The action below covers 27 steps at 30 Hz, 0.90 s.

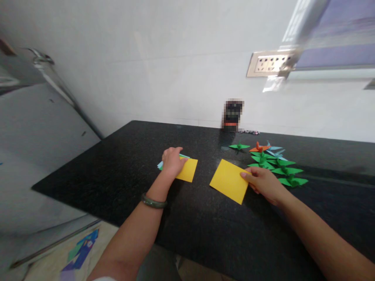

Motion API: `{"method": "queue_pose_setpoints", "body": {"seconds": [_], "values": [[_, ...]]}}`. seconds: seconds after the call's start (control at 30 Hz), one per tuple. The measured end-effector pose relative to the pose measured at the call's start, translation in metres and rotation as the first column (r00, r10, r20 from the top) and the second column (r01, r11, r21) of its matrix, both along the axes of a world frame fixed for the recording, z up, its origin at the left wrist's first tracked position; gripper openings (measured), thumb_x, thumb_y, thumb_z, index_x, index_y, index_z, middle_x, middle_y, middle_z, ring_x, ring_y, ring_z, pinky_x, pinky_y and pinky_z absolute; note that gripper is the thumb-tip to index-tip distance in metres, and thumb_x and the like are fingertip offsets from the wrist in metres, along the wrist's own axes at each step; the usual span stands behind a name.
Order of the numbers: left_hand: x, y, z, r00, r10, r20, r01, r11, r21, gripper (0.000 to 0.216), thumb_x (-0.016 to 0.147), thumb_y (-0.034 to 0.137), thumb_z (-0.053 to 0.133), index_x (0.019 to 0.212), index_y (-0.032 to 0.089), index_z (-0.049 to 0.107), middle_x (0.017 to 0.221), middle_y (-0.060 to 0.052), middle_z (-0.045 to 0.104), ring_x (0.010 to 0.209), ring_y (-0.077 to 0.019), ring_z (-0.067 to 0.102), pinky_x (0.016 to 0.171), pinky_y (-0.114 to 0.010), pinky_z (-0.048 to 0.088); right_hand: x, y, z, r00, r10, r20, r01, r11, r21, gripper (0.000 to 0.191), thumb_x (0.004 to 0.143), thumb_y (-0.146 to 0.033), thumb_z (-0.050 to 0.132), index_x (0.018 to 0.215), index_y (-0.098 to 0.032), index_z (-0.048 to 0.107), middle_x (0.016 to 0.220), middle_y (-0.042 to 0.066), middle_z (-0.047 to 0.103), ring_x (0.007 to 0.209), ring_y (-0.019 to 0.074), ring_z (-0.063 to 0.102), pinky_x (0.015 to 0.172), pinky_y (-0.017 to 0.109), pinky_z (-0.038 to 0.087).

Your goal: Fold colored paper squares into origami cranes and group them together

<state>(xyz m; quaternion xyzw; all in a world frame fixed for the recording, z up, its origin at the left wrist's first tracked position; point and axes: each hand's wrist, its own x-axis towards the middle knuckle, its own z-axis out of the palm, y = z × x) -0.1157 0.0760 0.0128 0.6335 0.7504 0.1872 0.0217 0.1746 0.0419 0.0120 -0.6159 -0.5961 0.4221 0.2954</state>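
From my end, pale wall fills most of the bkgd, w/ the black counter running along its foot. Grey panel stands off to the left, purple pane up top right. On the counter's right side I get a cluster of paper cranes, mostly green, w/ pale blue ones and an orange crane at the back. Socket plate sits on the wall above them. My two hands are well apart. R hand is just beside the cluster, thumb and fingers pinched on the right corner of a yellow sheet; can't tell if that's lifted or flat on the counter. L hand lies palm-down over the paper stack, left of the sheet w/ a gap btwn; can't tell if it grips or only presses. Stack's top is yellow, blue & green edges poking out. Blurred-out dark item stands near the wall. Dk green bangle on L wrist. Lone green crane sits left of the orange one, bead string behind it, near the wall.
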Motion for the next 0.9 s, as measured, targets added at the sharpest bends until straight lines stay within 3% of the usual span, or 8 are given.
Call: {"method": "queue_pose_setpoints", "body": {"seconds": [0.13, 0.27, 0.33, 0.4, 0.57, 0.67, 0.77, 0.9], "values": [[0.029, -0.014, 0.006, 0.956, -0.198, 0.214, 0.177, 0.978, 0.115, 0.035, 0.078, 0.038, 0.051, 0.102, 0.015, 0.062, 0.104, -0.012, 0.061, 0.103, -0.0244, 0.05, 0.095, -0.034, 0.033, 0.001, -0.003, 0.001, 0.995, 0.056, -0.077, -0.056, 0.998, 0.008, 0.029, 0.066, -0.048, 0.06, 0.065, -0.019, 0.056, 0.038, -0.007, 0.038, 0.032, 0.0078, 0.034, 0.034, 0.021, 0.025], [0.061, -0.023, 0.008, 0.77, -0.306, 0.559, 0.381, 0.924, -0.019, 0.044, 0.082, 0.049, 0.038, 0.085, 0.015, 0.064, 0.082, -0.01, 0.065, 0.081, -0.0215, 0.059, 0.078, -0.033, 0.043, -0.005, -0.004, 0.002, 0.995, 0.055, -0.079, -0.046, 0.994, 0.103, 0.022, 0.068, -0.045, 0.06, 0.06, -0.025, 0.059, 0.039, 0.001, 0.048, 0.033, 0.0127, 0.043, 0.034, 0.027, 0.034], [0.075, -0.022, 0.01, 0.733, -0.221, 0.644, 0.282, 0.959, 0.008, 0.044, 0.077, 0.051, 0.046, 0.095, 0.014, 0.06, 0.09, -0.012, 0.064, 0.088, -0.0232, 0.058, 0.082, -0.034, 0.042, -0.006, -0.009, 0.005, 0.996, -0.081, -0.033, 0.087, 0.968, 0.234, 0.013, 0.07, -0.04, 0.06, 0.062, -0.03, 0.061, 0.054, 0.007, 0.062, 0.048, 0.0195, 0.058, 0.044, 0.033, 0.044], [0.086, -0.021, 0.013, 0.652, -0.123, 0.748, 0.103, 0.992, 0.074, 0.05, 0.074, 0.052, 0.052, 0.107, 0.014, 0.053, 0.104, -0.015, 0.059, 0.097, -0.0242, 0.055, 0.087, -0.035, 0.04, -0.007, -0.016, 0.008, 0.964, -0.256, 0.069, 0.194, 0.858, 0.476, 0.005, 0.072, -0.037, 0.06, 0.07, -0.034, 0.063, 0.073, 0.007, 0.068, 0.071, 0.0248, 0.065, 0.059, 0.038, 0.05], [0.1, -0.021, 0.022, -0.064, 0.337, 0.939, 0.348, 0.89, -0.296, 0.071, 0.08, 0.06, 0.031, 0.118, 0.001, 0.042, 0.103, -0.022, 0.057, 0.082, -0.025, 0.062, 0.067, -0.036, 0.05, -0.005, -0.026, 0.011, 0.961, 0.001, 0.275, -0.233, 0.535, 0.812, 0.011, 0.078, -0.029, 0.056, 0.083, -0.029, 0.065, 0.091, 0.006, 0.069, 0.083, 0.0208, 0.066, 0.074, 0.035, 0.053], [0.102, -0.022, 0.02, -0.274, 0.344, 0.898, 0.353, 0.905, -0.239, 0.06, 0.084, 0.05, 0.037, 0.12, 0.003, 0.042, 0.099, -0.018, 0.061, 0.083, -0.0225, 0.063, 0.07, -0.032, 0.049, -0.002, -0.026, 0.01, 0.908, 0.04, 0.416, -0.399, 0.38, 0.834, 0.02, 0.078, -0.02, 0.055, 0.093, -0.026, 0.067, 0.097, 0.006, 0.069, 0.083, 0.0182, 0.066, 0.074, 0.032, 0.055], [0.1, -0.022, 0.017, -0.447, 0.361, 0.818, 0.558, 0.828, -0.061, 0.061, 0.086, 0.053, 0.026, 0.112, 0.005, 0.053, 0.096, -0.018, 0.065, 0.09, -0.0259, 0.062, 0.08, -0.038, 0.047, 0.003, -0.024, 0.01, 0.889, 0.044, 0.456, -0.437, 0.378, 0.816, 0.022, 0.08, -0.018, 0.054, 0.095, -0.026, 0.068, 0.099, 0.006, 0.069, 0.085, 0.017, 0.066, 0.075, 0.029, 0.055], [0.097, -0.02, 0.013, -0.505, 0.303, 0.808, 0.518, 0.855, 0.004, 0.043, 0.086, 0.043, 0.039, 0.102, 0.009, 0.06, 0.092, -0.012, 0.068, 0.088, -0.0216, 0.063, 0.087, -0.036, 0.044, 0.009, -0.023, 0.015, 0.85, 0.141, 0.507, -0.513, 0.437, 0.739, 0.023, 0.083, -0.021, 0.05, 0.098, -0.027, 0.067, 0.104, 0.007, 0.067, 0.094, 0.0175, 0.063, 0.079, 0.03, 0.053]]}}
